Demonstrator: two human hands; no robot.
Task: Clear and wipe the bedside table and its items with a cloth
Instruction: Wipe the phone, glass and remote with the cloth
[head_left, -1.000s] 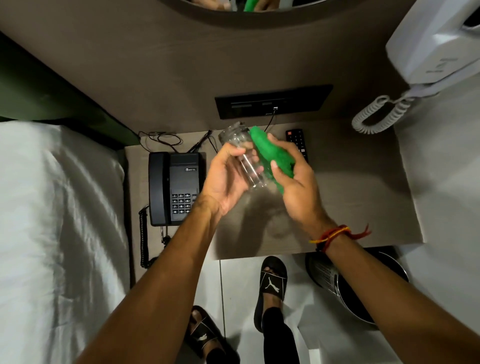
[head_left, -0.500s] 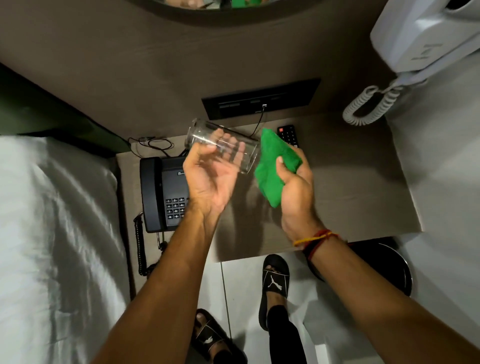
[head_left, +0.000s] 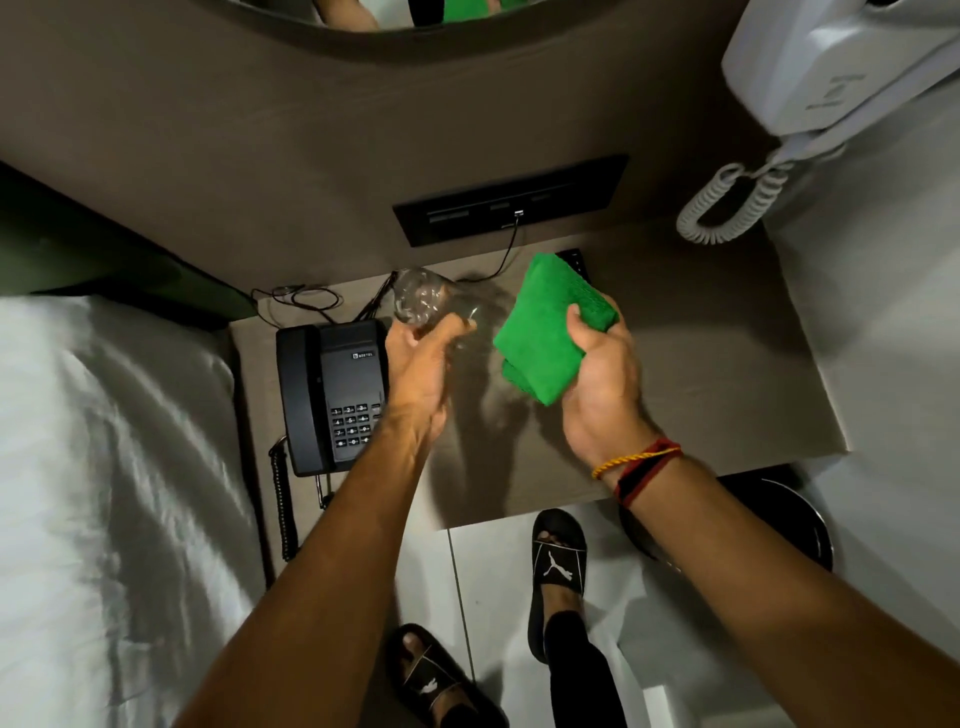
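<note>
My left hand (head_left: 422, 358) grips a clear drinking glass (head_left: 423, 301) above the grey bedside table (head_left: 701, 374), the glass tilted with one end facing the camera. My right hand (head_left: 597, 364) holds a folded green cloth (head_left: 545, 332) just right of the glass, apart from it. A black desk phone (head_left: 332, 395) sits on the table's left side. A black remote (head_left: 571, 260) lies at the back, mostly hidden behind the cloth.
A bed with a white sheet (head_left: 104, 493) borders the table on the left. A white wall phone (head_left: 831, 67) with a coiled cord hangs at the upper right. Cables (head_left: 296, 299) lie behind the desk phone. A metal bin (head_left: 779, 525) stands under the table's right edge.
The cloth has come off the glass and moved right. My left hand has turned the glass, from lying sideways to pointing one end at the camera.
</note>
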